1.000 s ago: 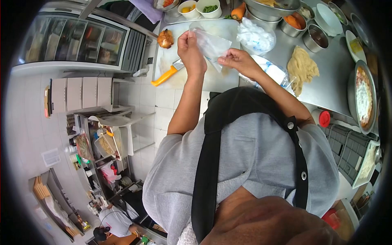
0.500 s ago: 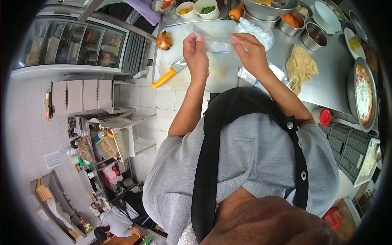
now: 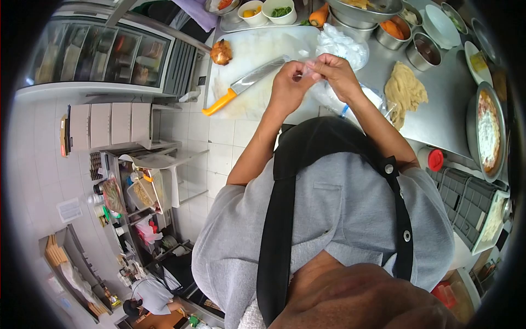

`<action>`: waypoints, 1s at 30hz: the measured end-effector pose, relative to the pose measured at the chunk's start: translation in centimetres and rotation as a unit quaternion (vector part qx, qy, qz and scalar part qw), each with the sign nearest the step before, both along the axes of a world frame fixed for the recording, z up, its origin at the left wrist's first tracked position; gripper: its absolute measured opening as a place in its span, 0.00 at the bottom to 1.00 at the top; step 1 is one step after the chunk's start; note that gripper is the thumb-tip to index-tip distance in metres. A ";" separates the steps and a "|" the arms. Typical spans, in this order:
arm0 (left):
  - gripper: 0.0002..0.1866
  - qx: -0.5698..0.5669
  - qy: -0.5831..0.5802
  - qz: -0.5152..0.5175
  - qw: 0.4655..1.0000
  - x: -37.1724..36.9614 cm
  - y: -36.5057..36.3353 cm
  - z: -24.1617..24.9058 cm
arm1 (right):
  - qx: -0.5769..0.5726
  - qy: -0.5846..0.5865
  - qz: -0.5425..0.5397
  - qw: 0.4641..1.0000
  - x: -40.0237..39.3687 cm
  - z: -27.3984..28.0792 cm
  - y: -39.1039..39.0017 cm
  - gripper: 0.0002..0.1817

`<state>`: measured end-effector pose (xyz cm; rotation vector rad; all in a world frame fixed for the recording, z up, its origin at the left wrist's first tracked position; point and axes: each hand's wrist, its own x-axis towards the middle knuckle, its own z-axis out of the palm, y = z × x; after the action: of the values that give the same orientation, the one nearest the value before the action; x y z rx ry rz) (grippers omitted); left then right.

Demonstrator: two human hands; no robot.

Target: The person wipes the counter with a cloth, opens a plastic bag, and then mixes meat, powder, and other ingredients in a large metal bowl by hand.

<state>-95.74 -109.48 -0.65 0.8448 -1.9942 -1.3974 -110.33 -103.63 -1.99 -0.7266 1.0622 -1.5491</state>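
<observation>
My left hand [image 3: 287,88] and my right hand [image 3: 338,75] meet over the near right edge of the white cutting board [image 3: 257,46]. Between their pinched fingertips is a clear plastic bag [image 3: 308,67], mostly hidden by the fingers. To the left of my hands lies a knife with a yellow handle [image 3: 220,102], its blade flat on the board. A brown-skinned onion [image 3: 221,52] sits at the board's left side. Just past my right hand is a bowl with crumpled white plastic [image 3: 342,46]. Under my right wrist lies a clear plastic packet [image 3: 370,97].
A beige cloth [image 3: 404,90] lies on the steel counter [image 3: 446,109]. Metal bowls, white cups of cut vegetables [image 3: 280,12] and a carrot [image 3: 318,15] line the back. A pan of topped food [image 3: 487,131] stands at the right. Another person [image 3: 153,296] is at lower left.
My hands have come together and nearer to me, with the plastic, earlier stretched between them, now bunched at the fingertips. My left hand moved right, uncovering the knife's blade.
</observation>
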 end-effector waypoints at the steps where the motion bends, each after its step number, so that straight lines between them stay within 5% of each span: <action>1: 0.08 0.066 0.051 -0.007 0.997 0.1 -0.4 -0.7 | 0.008 0.021 0.023 0.999 -0.1 0.3 0.1 0.11; 7: 0.06 0.064 0.010 0.060 0.996 1.1 -1.4 -0.9 | 0.006 -0.117 0.076 0.990 -1.4 1.4 1.7 0.07; 10: 0.07 -0.078 -0.001 0.122 0.989 0.3 -1.5 -2.8 | -0.106 -0.260 0.193 0.940 -2.5 -1.3 1.9 0.07; 11: 0.10 -0.091 -0.002 0.082 0.992 0.0 -1.5 -2.9 | -0.074 -0.200 0.206 0.955 -2.6 -1.2 2.2 0.07; 12: 0.11 0.096 0.056 0.042 0.993 -0.1 -1.3 -1.5 | -0.042 -0.139 0.217 0.965 -2.7 -0.9 2.6 0.08; 14: 0.13 0.453 0.161 -0.040 0.876 0.4 -1.2 1.3 | 0.001 0.030 0.193 0.981 -2.7 0.0 3.0 0.08; 16: 0.16 0.486 0.188 -0.100 0.847 0.5 -1.5 0.2 | 0.024 0.240 0.118 0.963 -2.4 1.0 3.2 0.08; 17: 0.17 0.513 0.198 -0.098 0.829 0.2 -1.1 0.9 | 0.024 0.274 0.133 0.952 -2.8 1.0 3.3 0.09; 18: 0.17 0.537 0.209 -0.096 0.811 0.1 -0.9 1.3 | 0.027 0.168 0.133 0.976 -3.4 0.4 3.3 0.09; 21: 0.18 0.372 0.065 -0.195 0.905 0.9 -1.3 1.7 | -0.020 -0.180 0.096 0.979 -4.7 -1.2 3.7 0.11; 24: 0.20 0.133 -0.128 -0.158 0.970 0.0 -0.4 1.6 | -0.055 -0.276 0.069 0.957 -3.9 -1.7 3.4 0.10; 25: 0.18 -0.112 -0.088 -0.116 0.983 -0.1 -0.4 0.9 | -0.063 -0.312 0.070 0.945 -3.9 -1.5 3.3 0.10; 28: 0.16 -0.037 0.107 -0.047 0.992 -0.5 -2.0 -2.2 | -0.078 -0.292 0.050 0.952 -5.3 -2.9 2.4 0.14; 29: 0.14 0.093 0.015 -0.041 0.995 0.3 -2.0 -0.2 | -0.080 -0.106 0.007 0.991 -5.7 -2.4 2.2 0.19; 30: 0.14 0.088 0.058 -0.020 0.994 0.2 -2.4 1.2 | -0.078 0.083 -0.037 0.993 -6.2 -1.4 1.9 0.23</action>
<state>-95.51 -111.92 0.52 0.7839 -1.8308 -1.6267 -116.49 -101.70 -3.40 -0.9467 1.1090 -1.6723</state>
